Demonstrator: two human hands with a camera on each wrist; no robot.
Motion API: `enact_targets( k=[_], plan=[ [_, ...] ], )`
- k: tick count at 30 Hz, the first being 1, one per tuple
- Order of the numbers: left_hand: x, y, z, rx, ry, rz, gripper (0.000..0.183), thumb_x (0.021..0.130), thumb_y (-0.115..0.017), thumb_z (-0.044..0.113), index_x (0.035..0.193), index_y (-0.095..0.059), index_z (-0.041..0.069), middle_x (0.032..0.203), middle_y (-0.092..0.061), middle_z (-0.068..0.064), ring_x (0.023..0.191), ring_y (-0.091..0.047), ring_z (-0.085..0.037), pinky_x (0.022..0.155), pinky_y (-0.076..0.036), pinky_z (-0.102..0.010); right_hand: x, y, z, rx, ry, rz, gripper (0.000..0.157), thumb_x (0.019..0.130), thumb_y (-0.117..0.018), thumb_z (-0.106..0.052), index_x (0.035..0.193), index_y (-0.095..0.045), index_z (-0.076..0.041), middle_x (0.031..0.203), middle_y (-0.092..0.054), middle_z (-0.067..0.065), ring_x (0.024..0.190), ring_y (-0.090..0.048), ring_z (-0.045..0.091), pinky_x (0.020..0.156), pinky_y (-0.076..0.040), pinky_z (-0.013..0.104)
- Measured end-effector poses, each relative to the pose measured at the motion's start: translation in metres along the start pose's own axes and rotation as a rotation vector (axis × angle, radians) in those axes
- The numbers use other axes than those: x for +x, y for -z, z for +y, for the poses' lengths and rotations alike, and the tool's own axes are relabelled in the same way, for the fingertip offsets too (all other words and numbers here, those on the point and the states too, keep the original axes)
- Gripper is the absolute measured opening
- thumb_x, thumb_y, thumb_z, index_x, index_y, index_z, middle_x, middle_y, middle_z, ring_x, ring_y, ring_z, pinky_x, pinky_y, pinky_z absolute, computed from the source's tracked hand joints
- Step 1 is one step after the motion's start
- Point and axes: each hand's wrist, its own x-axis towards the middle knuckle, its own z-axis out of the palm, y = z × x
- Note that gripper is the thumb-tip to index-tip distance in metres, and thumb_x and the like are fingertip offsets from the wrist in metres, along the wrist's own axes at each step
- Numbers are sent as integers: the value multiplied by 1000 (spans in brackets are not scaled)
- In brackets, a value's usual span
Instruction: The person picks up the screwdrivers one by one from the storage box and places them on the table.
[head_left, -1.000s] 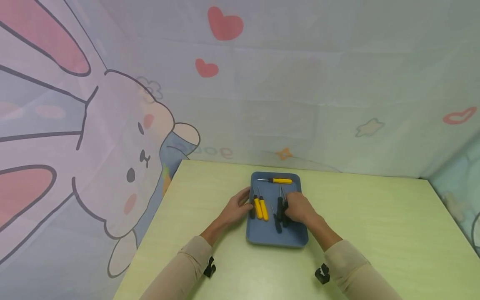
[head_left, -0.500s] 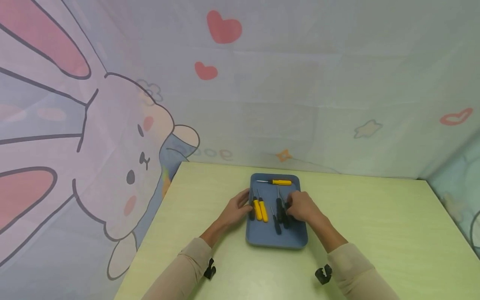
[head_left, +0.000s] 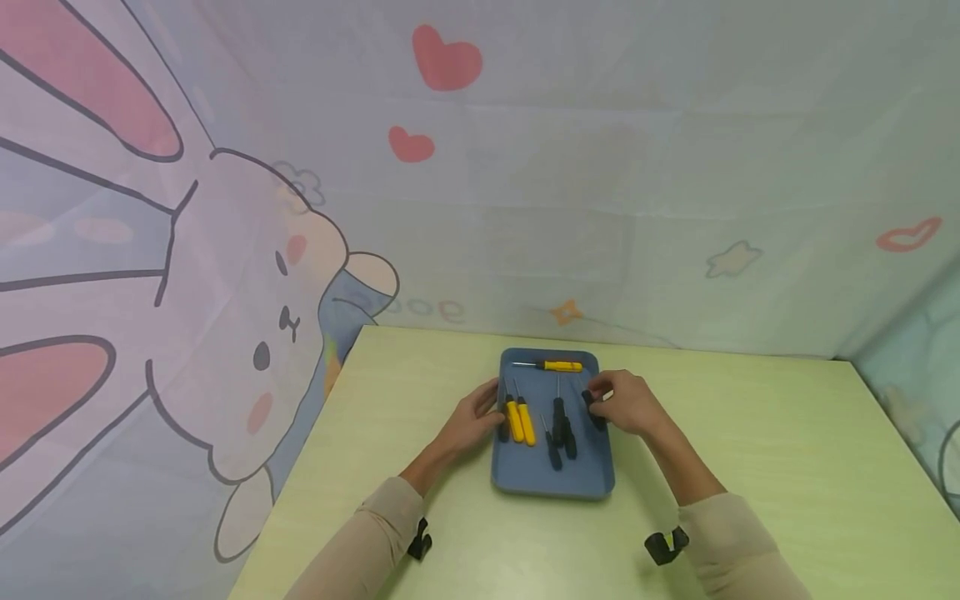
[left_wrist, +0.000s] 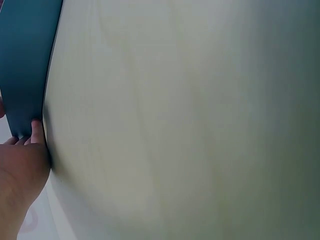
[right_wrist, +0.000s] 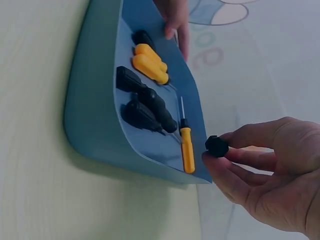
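Observation:
My right hand (head_left: pixel 630 403) pinches a black-handled screwdriver (head_left: pixel 592 408) over the right side of the blue tray (head_left: pixel 525 483). In the right wrist view the butt of that screwdriver's handle (right_wrist: pixel 217 146) faces the camera, between thumb and fingertips. My left hand (head_left: pixel 468 419) grips the tray's left wall, fingers outside and thumb over the rim. Beside that thumb lie two yellow-handled screwdrivers (head_left: pixel 527 425) and a black-handled one (head_left: pixel 504 427). Several black-handled screwdrivers (head_left: pixel 558 421) rest near the tray's middle. Across its far end lies another yellow-handled screwdriver (head_left: pixel 562 367).
The tray stands on a pale yellow-green table (head_left: pixel 750 467). Behind the table hangs a printed cloth (head_left: pixel 570 208) with a rabbit and hearts. A small black clip-like part (head_left: pixel 666 546) shows by the right sleeve (head_left: pixel 727 533), and a similar one (head_left: pixel 420 540) by the left.
My right hand has lifted a black-handled screwdriver from the group in the middle and moved right with it, towards the tray's right rim. The left hand has stayed on the tray.

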Motion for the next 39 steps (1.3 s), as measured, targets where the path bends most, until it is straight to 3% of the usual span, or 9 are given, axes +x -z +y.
enact_targets(
  k=[7,18,39],
  plan=[
    [-1,-1,2,16,-10,-2,68,102,-54,-6,164,-26,-7,169,-30,-26,157,-31,-38,125,-33,-49,-8,9,10,160,-22,26,42,95,-71,-5,135,-65,7,124,-70,25,106,-73,35,80,-64,41],
    [0,-1,0,13,-7,11,67,102,-54,-7,164,-28,-6,169,-32,-25,156,-32,-38,125,-32,-49,-17,13,26,178,1,104,45,99,-69,-7,143,-61,3,132,-67,24,111,-72,38,86,-62,48],
    [-1,-1,3,-5,-8,2,66,102,-54,-7,163,-27,-7,168,-30,-27,157,-29,-42,125,-31,-52,-27,16,45,199,-9,170,45,99,-71,-6,141,-61,5,133,-66,25,110,-71,37,83,-59,41]
  ],
)
